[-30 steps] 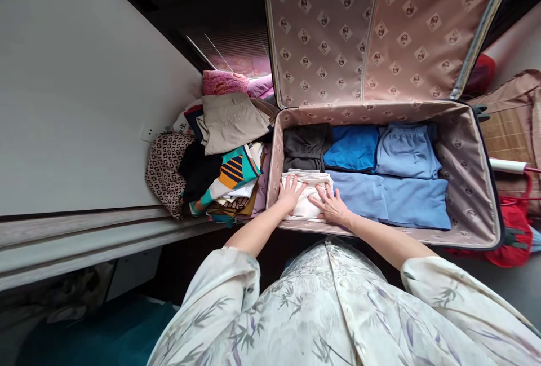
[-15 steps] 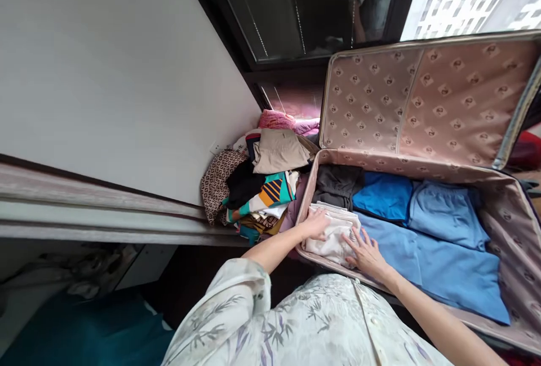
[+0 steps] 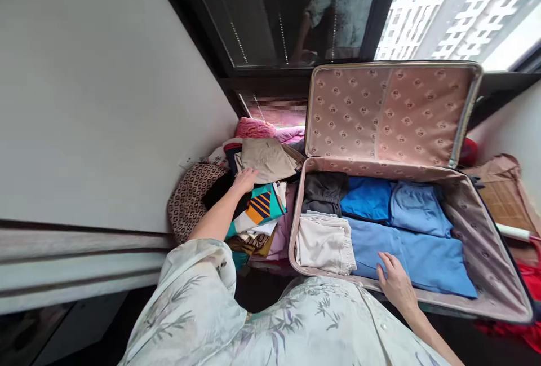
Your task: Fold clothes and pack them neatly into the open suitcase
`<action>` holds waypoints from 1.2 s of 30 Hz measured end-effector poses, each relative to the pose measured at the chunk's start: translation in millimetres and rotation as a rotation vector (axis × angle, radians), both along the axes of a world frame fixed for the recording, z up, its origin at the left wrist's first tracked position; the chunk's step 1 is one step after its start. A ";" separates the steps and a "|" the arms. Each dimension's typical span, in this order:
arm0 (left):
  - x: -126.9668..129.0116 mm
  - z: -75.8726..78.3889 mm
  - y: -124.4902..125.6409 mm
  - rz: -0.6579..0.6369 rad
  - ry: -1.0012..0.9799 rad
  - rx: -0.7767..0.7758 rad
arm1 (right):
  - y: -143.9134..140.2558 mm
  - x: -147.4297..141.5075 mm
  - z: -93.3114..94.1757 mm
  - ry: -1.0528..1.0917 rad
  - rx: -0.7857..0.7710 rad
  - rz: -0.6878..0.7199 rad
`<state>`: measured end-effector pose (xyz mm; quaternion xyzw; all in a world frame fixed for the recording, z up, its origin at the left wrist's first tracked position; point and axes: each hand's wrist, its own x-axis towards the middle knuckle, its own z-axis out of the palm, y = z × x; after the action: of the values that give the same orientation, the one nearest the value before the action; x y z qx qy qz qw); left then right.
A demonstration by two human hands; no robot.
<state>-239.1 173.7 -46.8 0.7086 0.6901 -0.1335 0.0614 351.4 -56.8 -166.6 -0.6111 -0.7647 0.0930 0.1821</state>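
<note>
My left hand point(image 3: 245, 181) touches the near left edge of folded beige trousers point(image 3: 266, 160), which lie on the clothes pile beside the suitcase; its fingers look stretched out. Below the wrist are a black garment point(image 3: 215, 194) and a teal, white and orange striped garment point(image 3: 260, 208). My right hand point(image 3: 396, 282) hovers at the suitcase's near edge, open and holding nothing, over folded light-blue clothing point(image 3: 435, 256). Inside the open suitcase point(image 3: 494, 276), folded white trousers point(image 3: 325, 245) fill the near left corner. Behind them sit dark grey point(image 3: 323, 191), bright blue point(image 3: 367, 199) and pale blue shorts point(image 3: 418, 208).
The suitcase lid point(image 3: 389, 112) stands upright against the window. A patterned brown bag-like item point(image 3: 190, 197) and pink bedding point(image 3: 256, 127) border the pile. At right are a brown paper bag point(image 3: 507, 191) and red fabric point(image 3: 530, 287). A white wall point(image 3: 105, 101) rises at left.
My left hand has left the white trousers and moved to the beige trousers on the pile. My right hand has also lifted off them and shifted right. The view has turned slightly right.
</note>
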 end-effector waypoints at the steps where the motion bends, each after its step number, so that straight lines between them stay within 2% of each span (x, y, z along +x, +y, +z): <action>1: -1.6 -2.9 4.2 0.011 0.003 0.004 | -0.3 -1.5 2.3 -0.007 0.002 -0.021; 4: -0.8 -5.2 14.3 0.018 0.001 0.019 | -2.2 -3.2 4.6 -0.031 -0.002 -0.065; 8: -0.7 5.8 27.3 0.069 -0.008 0.081 | -4.2 -3.5 4.8 -0.044 -0.003 -0.084; 12: -3.7 26.2 40.2 0.136 -0.020 0.168 | -3.5 -3.5 8.4 -0.061 -0.009 -0.088; 17: -1.9 48.5 43.8 0.045 -0.035 0.059 | -1.7 -3.7 12.4 -0.054 -0.060 -0.093; 19: 1.1 58.6 43.9 0.053 -0.042 0.073 | -1.8 -3.5 12.0 -0.044 -0.076 -0.100; 21: 6.4 73.8 45.9 0.079 -0.074 0.137 | -2.1 -2.6 10.8 -0.024 -0.087 -0.113; 23: 15.5 95.6 48.7 0.091 -0.142 0.228 | -1.8 -1.7 10.5 0.011 -0.109 -0.121; 26: 38.1 138.5 47.2 0.050 -0.355 0.333 | 3.1 -6.9 17.7 0.128 -0.155 -0.122; 28: 58.6 168.7 38.2 -0.009 -0.604 0.335 | 11.9 -20.0 32.2 0.262 -0.174 -0.102; 31: 94.7 205.0 13.7 -0.089 -1.081 0.161 | 36.5 -54.4 69.2 0.483 -0.173 -0.015; 33: 120.1 216.1 -5.2 -0.099 -1.333 -0.009 | 59.9 -79.5 97.3 0.601 -0.167 0.054; 34: 132.6 216.0 -14.1 -0.086 -1.417 -0.083 | 72.4 -90.1 109.8 0.666 -0.169 0.073; 36: 156.2 203.2 -29.7 -0.031 -1.524 -0.200 | 94.4 -104.3 127.5 0.820 -0.215 0.115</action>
<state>-82.9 144.0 156.4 0.6054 0.4319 0.3292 0.5818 247.1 37.6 -39.1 -0.4954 -0.6479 0.4173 0.4008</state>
